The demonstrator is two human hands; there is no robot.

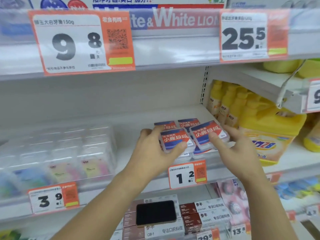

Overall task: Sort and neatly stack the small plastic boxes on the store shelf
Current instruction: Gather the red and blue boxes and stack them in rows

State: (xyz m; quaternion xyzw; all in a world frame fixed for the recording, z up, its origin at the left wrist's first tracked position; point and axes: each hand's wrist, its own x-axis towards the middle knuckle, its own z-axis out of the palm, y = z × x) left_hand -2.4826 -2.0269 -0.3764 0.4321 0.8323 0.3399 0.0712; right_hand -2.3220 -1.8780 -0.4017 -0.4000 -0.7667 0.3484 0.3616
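Note:
Several small clear plastic boxes with red and blue labels sit in low stacks on the white shelf (142,118). My left hand (155,149) grips the front left box (174,139), thumb on its near edge and fingers on its far left corner. My right hand (233,149) holds a tilted box (207,133) above the front right stack, thumb on top, fingers at its right side. Two more boxes (187,123) lie behind.
Clear packs (69,149) fill the shelf's left part. Yellow bottles and a big yellow detergent jug (266,135) stand close on the right. A price tag reading 1.2 (187,174) hangs on the shelf edge. A black phone (155,213) lies on brown boxes below.

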